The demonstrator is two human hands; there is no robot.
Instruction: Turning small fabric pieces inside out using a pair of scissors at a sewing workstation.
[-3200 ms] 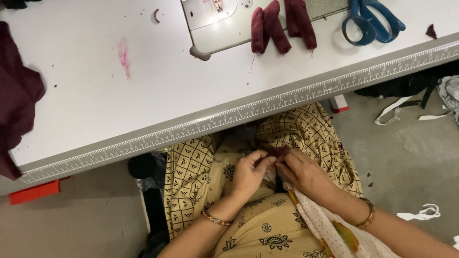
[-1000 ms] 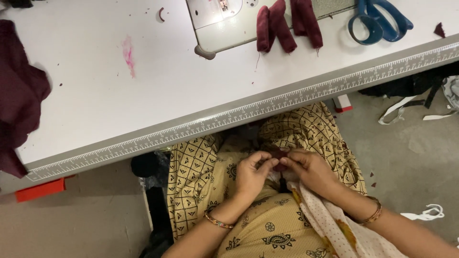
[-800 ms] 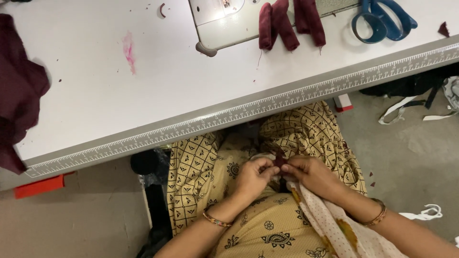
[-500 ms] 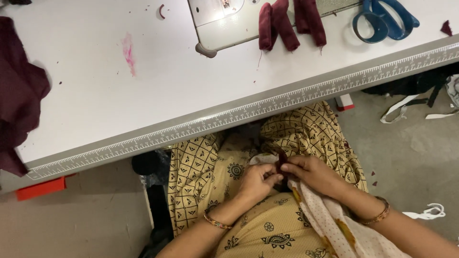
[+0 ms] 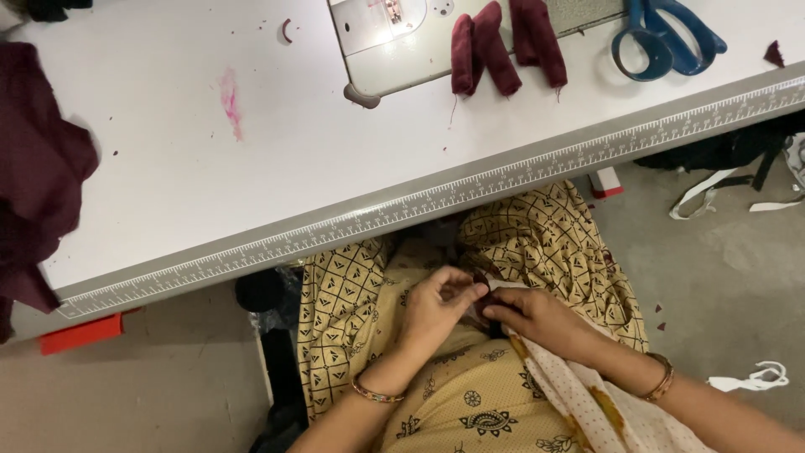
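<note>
A: Entry, head view. Left hand [image 5: 436, 306] and right hand [image 5: 537, 319] meet over the lap, below the table [image 5: 335, 168] edge. Fingertips of both pinch a small dark maroon fabric piece [image 5: 485, 295] between them; both hands closed on it, not released.

B: Where does that piece sit relative to the table?

A: Just below the ruler strip [image 5: 470, 189] on the table's front edge, above the yellow patterned garment [image 5: 352, 310]. Mostly hidden by fingers; shape cannot be told.

B: Finished items?

A: 3 maroon fabric rolls [image 5: 503, 46] lie on the table top, against the sewing machine base [image 5: 394, 42]. Judged: those look done, the piece in hand is being worked, same colour. Blue scissors [image 5: 662, 33] lie right of the rolls, untouched.

B: Stock left?

A: Maroon cloth heap [image 5: 38, 193] at the table's far left end. Judged: more material remains, count unknown
</note>
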